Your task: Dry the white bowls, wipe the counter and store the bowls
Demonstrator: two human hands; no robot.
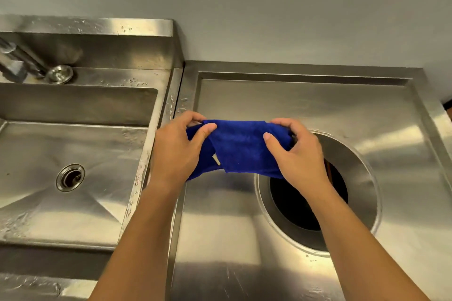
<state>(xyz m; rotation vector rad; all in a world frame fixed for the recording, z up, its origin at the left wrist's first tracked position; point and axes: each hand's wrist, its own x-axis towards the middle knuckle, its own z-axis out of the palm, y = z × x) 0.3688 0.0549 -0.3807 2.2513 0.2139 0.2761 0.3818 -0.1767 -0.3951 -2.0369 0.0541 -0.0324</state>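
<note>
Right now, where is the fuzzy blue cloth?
Head view, centre: the blue cloth is gripped by the left hand and right hand over the steel counter, between the steel sink and round hole.

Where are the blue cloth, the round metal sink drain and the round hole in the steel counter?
Blue cloth [241, 146]: head view, its middle fold.
Round metal sink drain [70, 177]: head view, strainer centre.
Round hole in the steel counter [293, 203]: head view, dark opening.

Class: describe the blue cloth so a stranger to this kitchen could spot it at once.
Start at the steel counter right of the sink, with its round opening. At that opening's far-left rim, the left hand and right hand hold the blue cloth between them. It is the only coloured, soft thing among bare steel.
</note>
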